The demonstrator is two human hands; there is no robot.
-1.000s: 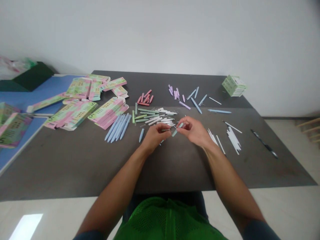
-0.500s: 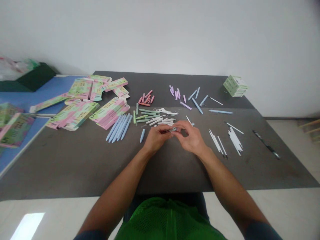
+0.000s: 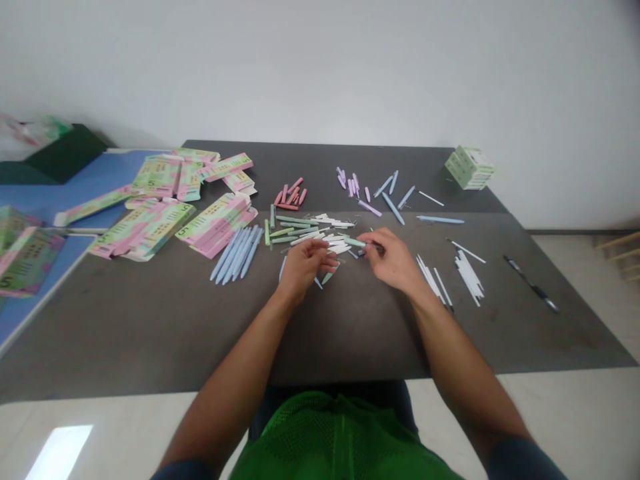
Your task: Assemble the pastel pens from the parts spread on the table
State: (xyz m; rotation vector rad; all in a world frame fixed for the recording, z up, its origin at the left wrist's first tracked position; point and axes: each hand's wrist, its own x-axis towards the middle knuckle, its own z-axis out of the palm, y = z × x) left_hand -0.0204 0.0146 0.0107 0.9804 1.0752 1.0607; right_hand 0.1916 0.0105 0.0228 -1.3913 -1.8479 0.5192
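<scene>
My right hand (image 3: 391, 260) pinches a light green pen barrel (image 3: 354, 243), which points left over a pile of white pen parts (image 3: 336, 245). Just left of it, my left hand (image 3: 303, 268) hovers low with its fingers loosely bent and apart. Beneath those fingertips lies another green pen piece (image 3: 331, 274), with a small blue tip beside it; I see no firm grip on either. Green barrels (image 3: 295, 225) spread behind my left hand. A row of light blue pens (image 3: 237, 257) rests to the left.
Pink-and-green boxes (image 3: 220, 223) cover the left part of the dark table (image 3: 165, 333). Red (image 3: 291, 195), purple (image 3: 354, 185) and blue (image 3: 393, 208) pen parts lie toward the back. White refills (image 3: 469, 275) and a black pen (image 3: 531, 285) are on the right, a small box stack (image 3: 470, 168) behind.
My hands, together around a small piece before, have come apart. A green barrel now shows in my right hand, and a green piece lies under my left fingers.
</scene>
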